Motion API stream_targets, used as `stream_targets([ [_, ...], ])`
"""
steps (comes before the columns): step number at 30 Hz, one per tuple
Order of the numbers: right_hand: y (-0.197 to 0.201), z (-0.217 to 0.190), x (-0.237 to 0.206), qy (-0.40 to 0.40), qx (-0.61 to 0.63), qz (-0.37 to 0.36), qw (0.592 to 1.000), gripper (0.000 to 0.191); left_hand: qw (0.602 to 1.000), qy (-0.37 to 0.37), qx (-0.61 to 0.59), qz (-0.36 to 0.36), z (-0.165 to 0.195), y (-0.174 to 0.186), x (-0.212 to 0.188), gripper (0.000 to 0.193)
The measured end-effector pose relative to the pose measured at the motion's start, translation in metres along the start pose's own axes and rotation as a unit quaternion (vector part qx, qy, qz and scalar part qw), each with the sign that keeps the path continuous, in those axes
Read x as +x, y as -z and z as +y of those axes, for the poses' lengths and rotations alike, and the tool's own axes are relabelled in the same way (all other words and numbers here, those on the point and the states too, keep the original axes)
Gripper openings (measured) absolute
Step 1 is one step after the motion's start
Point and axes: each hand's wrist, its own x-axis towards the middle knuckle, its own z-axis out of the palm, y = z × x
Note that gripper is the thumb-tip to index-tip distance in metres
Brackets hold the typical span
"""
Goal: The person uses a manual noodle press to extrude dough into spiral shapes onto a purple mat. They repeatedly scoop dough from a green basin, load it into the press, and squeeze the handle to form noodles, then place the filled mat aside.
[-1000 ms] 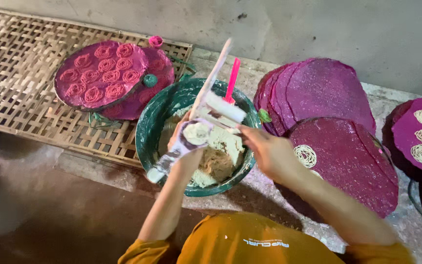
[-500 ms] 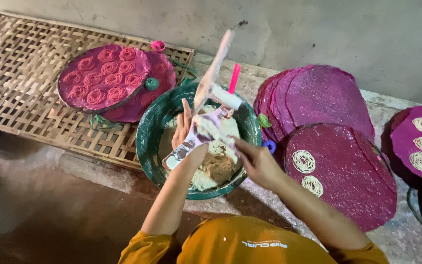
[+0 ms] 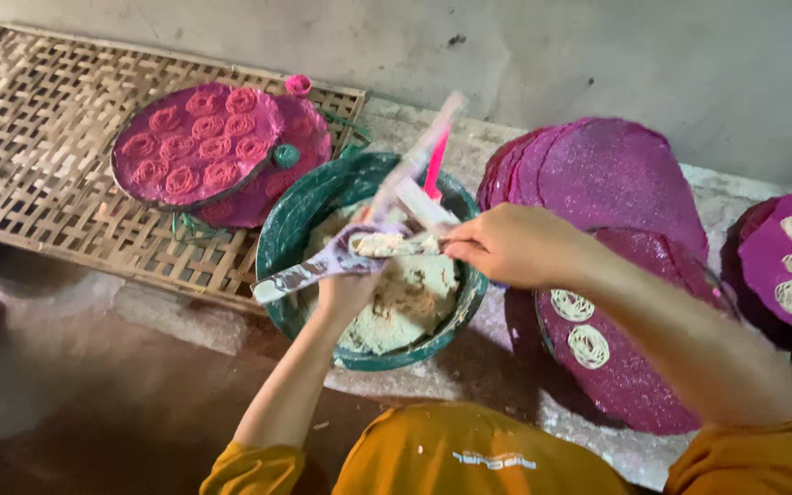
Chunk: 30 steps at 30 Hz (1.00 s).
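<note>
Head view: dough press (image 3: 359, 247) sits over green basin (image 3: 368, 266), long axis slanting from lower left up to right, pale dough packed at its middle. Left hand (image 3: 346, 293) is closed round it from below. Right hand (image 3: 506, 243) is level with the press on its right side, fingers pinched at the dough end. Purple round trays (image 3: 634, 367) are right of basin, bamboo rack (image 3: 38, 165) left.

Basin (image 3: 286, 234) of dough (image 3: 405, 302) sits between mat (image 3: 38, 165) left, discs (image 3: 616, 174) right.

Home snack-making yard: dough basin (image 3: 286, 240), drying trays (image 3: 616, 174).
</note>
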Motion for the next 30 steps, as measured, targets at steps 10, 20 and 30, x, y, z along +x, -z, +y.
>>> stream_targets([
  [10,-0.069,-0.061,-0.004,0.225,-0.394,0.118,0.883,0.017,0.967,0.103,0.015,-0.234,0.004,0.002,-0.033,0.035],
  [20,-0.015,-0.05,-0.054,0.219,-0.373,0.163,0.887,0.01,0.97,-0.032,0.178,-0.161,0.033,0.041,-0.01,0.046],
  [30,-0.068,-0.024,-0.054,0.134,-0.311,0.175,0.924,0.013,0.939,0.205,0.255,-0.102,0.003,0.058,-0.011,0.042],
])
